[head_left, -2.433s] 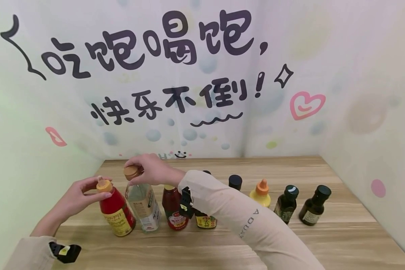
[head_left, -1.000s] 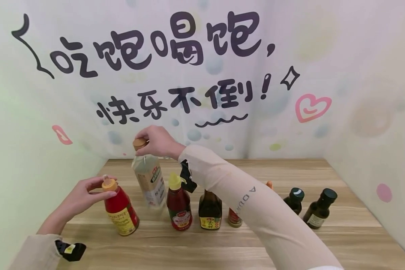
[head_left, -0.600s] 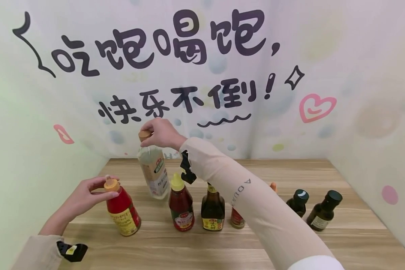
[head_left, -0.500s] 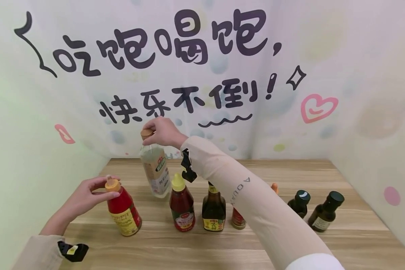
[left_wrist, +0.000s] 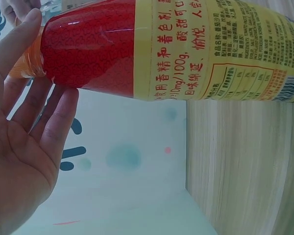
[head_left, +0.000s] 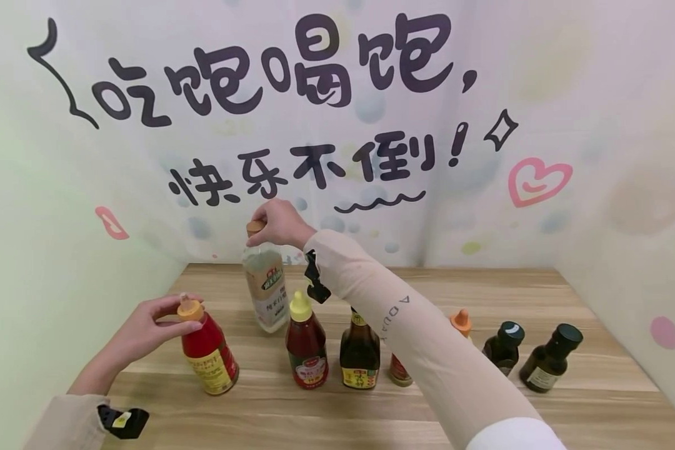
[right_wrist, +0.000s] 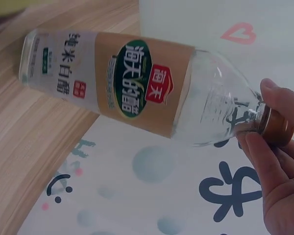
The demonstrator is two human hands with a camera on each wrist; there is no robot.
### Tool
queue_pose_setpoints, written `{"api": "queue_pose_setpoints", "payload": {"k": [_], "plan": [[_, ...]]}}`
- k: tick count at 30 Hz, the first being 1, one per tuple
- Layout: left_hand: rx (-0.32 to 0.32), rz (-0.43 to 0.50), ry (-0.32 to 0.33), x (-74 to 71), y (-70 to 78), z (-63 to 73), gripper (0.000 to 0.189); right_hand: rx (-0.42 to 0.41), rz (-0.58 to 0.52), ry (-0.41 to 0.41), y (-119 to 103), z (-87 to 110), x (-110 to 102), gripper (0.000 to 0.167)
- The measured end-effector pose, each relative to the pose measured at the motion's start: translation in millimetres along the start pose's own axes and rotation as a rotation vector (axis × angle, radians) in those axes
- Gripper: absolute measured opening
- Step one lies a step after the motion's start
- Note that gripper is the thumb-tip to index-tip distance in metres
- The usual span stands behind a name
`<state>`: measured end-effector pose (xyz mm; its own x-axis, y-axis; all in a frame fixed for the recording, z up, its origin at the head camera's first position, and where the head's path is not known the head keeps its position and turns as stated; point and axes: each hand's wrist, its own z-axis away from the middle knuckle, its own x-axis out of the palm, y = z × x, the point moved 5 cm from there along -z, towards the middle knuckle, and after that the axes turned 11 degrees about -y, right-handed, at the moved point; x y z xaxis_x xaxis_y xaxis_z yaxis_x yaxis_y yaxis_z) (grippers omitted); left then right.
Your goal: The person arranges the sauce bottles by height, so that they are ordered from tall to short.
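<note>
My left hand [head_left: 152,328] grips a red ketchup bottle [head_left: 209,359] by its orange cap, thumb and fingers round the neck. That bottle stands upright at the left end of a row, its yellow label facing the left wrist camera. My right hand [head_left: 281,224] pinches the brown cap of a clear glass vinegar bottle [head_left: 267,290], which is upright behind the row. In the right wrist view the vinegar bottle [right_wrist: 132,88] shows its tan and white label, with thumb and fingers [right_wrist: 279,161] at the cap. A dark red sauce bottle [head_left: 306,356] with a yellow nozzle stands in front of it.
Further right stand a dark sauce bottle [head_left: 360,359], a red-labelled bottle [head_left: 400,372] partly behind the right sleeve, an orange-tipped bottle [head_left: 461,322] and two dark bottles with black caps [head_left: 503,347]. A printed wall [head_left: 371,231] closes off the table's back.
My right hand has lifted the vinegar bottle out of the row and carried it back and slightly right, behind the row. The left hand keeps its hold on the ketchup bottle.
</note>
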<state>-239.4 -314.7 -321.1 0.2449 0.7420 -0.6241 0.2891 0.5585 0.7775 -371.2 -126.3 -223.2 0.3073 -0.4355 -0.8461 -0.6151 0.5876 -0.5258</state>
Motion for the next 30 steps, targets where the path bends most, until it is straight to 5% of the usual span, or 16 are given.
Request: {"api": "queue_pose_setpoints", "payload": {"k": [13,30], "plan": [[0.056,-0.03,0.016,-0.3,3.6,-1.3,0.038,0.017,0.006,-0.006,11,-3.2,8,0.021],[0.042,-0.023,0.022,-0.5,-0.8,0.9,0.038,0.025,0.034,0.017,12,-4.4,12,0.024]]}}
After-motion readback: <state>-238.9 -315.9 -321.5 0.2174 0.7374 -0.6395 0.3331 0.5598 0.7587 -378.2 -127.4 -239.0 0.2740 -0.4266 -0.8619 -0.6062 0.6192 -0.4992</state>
